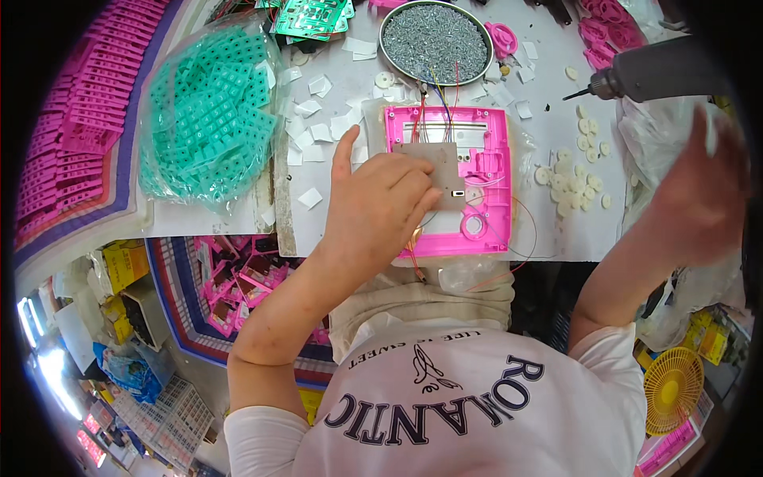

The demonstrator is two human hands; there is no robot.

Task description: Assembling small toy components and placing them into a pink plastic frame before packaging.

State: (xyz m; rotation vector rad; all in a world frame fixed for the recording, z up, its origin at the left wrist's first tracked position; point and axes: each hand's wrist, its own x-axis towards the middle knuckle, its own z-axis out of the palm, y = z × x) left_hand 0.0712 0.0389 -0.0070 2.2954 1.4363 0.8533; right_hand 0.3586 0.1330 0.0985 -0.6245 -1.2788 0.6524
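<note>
A pink plastic housing [499, 151] lies open-side up on the table in front of me. Over its middle sits a flat grey-brown board [441, 161] with a small metal switch, and thin coloured wires run out above and below it. My left hand [381, 191] is on the board's left side, fingers curled onto it and one outer finger sticking up. At the right, my right hand [699, 195] is smeared by motion, so its fingers are unclear. Just above it a grey electric screwdriver [648, 70] points its bit leftward; whether the hand touches it cannot be made out.
Beyond the housing stands a round tray of small screws [437, 44]. Cream discs [568, 183] lie to the right, white paper pieces [318, 131] to the left. A bag of turquoise keypads [211, 111], stacked pink parts [95, 95] and green circuit boards [311, 17] stand further out.
</note>
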